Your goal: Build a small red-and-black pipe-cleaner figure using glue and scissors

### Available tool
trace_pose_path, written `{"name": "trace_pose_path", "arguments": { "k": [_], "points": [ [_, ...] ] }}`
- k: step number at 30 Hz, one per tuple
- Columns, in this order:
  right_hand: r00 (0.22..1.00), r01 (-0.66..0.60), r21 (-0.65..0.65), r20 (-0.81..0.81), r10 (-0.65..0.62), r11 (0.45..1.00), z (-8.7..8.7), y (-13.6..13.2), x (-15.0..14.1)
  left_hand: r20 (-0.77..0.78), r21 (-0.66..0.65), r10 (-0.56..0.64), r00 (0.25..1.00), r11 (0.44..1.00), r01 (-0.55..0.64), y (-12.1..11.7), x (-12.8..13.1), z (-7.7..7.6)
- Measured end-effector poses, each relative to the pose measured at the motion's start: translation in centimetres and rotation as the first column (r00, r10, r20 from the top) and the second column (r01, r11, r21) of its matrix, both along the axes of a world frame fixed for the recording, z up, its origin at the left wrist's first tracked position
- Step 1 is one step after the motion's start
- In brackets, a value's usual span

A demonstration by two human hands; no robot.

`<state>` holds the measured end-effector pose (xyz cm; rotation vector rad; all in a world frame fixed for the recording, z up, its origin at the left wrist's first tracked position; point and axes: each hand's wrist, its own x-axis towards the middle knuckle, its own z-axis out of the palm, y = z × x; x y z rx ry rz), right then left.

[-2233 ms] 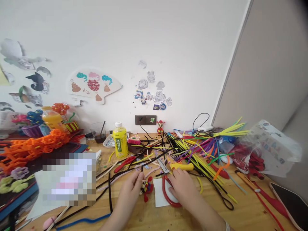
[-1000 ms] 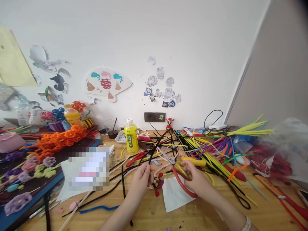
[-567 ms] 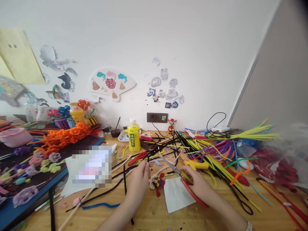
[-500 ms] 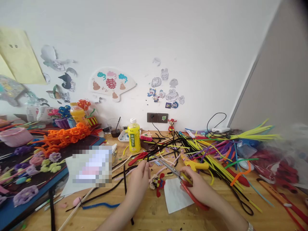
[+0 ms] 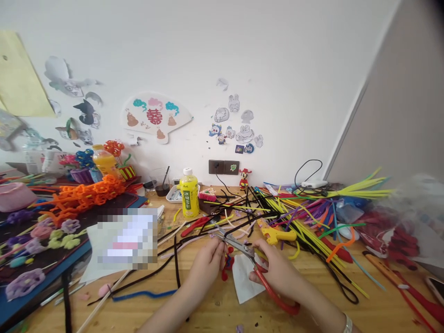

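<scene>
My left hand (image 5: pixel 210 256) is closed in a pinch on a black pipe cleaner (image 5: pixel 239 226), which runs up and right from the fingertips. In my right hand (image 5: pixel 275 268) are scissors (image 5: pixel 244 247) with red handles, their blades pointing left and parted. The blades reach the pipe cleaner just above my left fingertips; whether they touch it I cannot tell. Behind my left fingers a small red figure (image 5: pixel 229 264) is partly hidden. A white paper square (image 5: pixel 244 282) lies on the table under the scissors.
A yellow glue gun (image 5: pixel 277 235) and a heap of coloured pipe cleaners (image 5: pixel 305 226) lie to the right. A yellow bottle (image 5: pixel 189 194) stands ahead, near red-handled pliers or scissors (image 5: pixel 197 225). Orange pipe-cleaner flowers (image 5: pixel 88 196) sit at left.
The scissors have moved left and down, bringing their blades to my left hand. My left hand has moved slightly right and lower, now covering much of the small figure. The view has shifted slightly.
</scene>
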<state>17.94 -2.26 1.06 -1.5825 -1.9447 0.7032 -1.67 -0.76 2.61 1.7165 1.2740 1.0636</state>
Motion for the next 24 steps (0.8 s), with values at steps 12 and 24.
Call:
{"name": "trace_pose_path", "arguments": {
  "k": [12,24],
  "points": [
    [0.997,0.037,-0.021,-0.062,-0.039,0.999,-0.56,0.08,-0.04,0.031,-0.133,-0.127,0.991,0.983,0.130,-0.32,0.42,-0.20],
    [0.999,-0.031,0.052,-0.008,0.031,0.998,0.12,0.45,-0.14,0.014,-0.148,-0.114,0.993,0.982,0.115,-0.16,0.24,-0.43]
  ]
}}
